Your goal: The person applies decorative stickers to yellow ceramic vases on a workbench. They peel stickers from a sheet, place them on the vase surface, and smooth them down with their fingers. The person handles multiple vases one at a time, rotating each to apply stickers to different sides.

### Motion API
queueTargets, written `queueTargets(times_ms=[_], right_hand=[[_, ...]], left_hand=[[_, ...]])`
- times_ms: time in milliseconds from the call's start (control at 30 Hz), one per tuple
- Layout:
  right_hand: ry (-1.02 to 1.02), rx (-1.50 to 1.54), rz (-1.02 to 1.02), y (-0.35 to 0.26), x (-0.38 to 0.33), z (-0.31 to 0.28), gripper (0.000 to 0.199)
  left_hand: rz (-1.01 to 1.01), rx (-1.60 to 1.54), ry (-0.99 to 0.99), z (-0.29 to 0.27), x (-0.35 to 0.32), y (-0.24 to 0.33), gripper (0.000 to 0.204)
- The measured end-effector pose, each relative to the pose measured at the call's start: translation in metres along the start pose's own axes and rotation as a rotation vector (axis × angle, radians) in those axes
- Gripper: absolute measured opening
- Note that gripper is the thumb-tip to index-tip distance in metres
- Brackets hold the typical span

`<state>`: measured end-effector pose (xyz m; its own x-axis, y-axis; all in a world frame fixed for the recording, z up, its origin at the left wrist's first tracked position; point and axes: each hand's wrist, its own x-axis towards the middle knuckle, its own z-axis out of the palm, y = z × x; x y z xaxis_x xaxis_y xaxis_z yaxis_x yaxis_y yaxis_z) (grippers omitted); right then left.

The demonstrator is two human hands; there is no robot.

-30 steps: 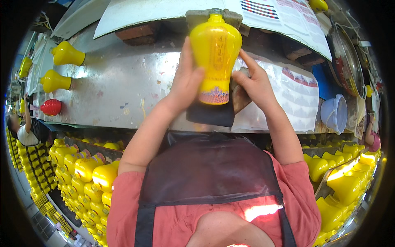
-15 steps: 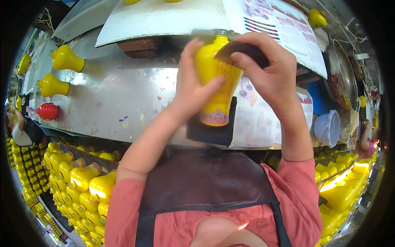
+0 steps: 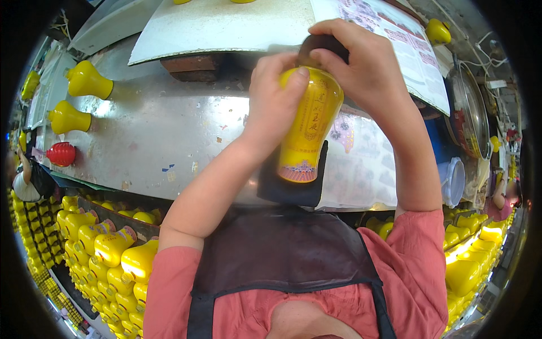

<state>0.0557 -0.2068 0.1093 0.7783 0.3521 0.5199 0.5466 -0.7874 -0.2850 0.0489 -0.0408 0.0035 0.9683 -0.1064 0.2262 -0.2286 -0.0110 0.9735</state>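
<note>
A glossy yellow bottle (image 3: 314, 116) with dark lettering and a patterned band round its base lies on a dark cloth pad (image 3: 293, 193) at the table's near edge. My left hand (image 3: 276, 93) is closed round its left side, the thumb lying over the shoulder. Between the thumb and fingers of my right hand (image 3: 361, 62) is a thin dark brown flexible scraper (image 3: 326, 45), held against the bottle's upper end. The bottle's neck is hidden behind the scraper and my fingers.
Two yellow bottles (image 3: 89, 80) stand on the metal table (image 3: 169, 130) at left, near a red ribbed squeeze bottle (image 3: 61, 153). A white board (image 3: 226, 28) on bricks (image 3: 193, 63) spans the back. Stacked yellow bottles (image 3: 113, 246) fill both sides below. A pale bucket (image 3: 453, 181) is at right.
My right hand has moved the scraper up from the bottle's side to its neck end. The bottle has turned so its lettering faces up, and my left thumb has shifted up to the shoulder.
</note>
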Motion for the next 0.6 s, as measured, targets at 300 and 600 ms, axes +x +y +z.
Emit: queueTargets(times_ms=[300, 600], right_hand=[[0.273, 0.177, 0.247, -0.017, -0.054, 0.012, 0.026], [0.264, 0.159, 0.37, -0.009, -0.047, 0.01, 0.029]], left_hand=[[-0.079, -0.146, 0.0, 0.0, -0.001, 0.001, 0.031], [0.1, 0.042, -0.024, -0.002, -0.006, 0.0, 0.034]])
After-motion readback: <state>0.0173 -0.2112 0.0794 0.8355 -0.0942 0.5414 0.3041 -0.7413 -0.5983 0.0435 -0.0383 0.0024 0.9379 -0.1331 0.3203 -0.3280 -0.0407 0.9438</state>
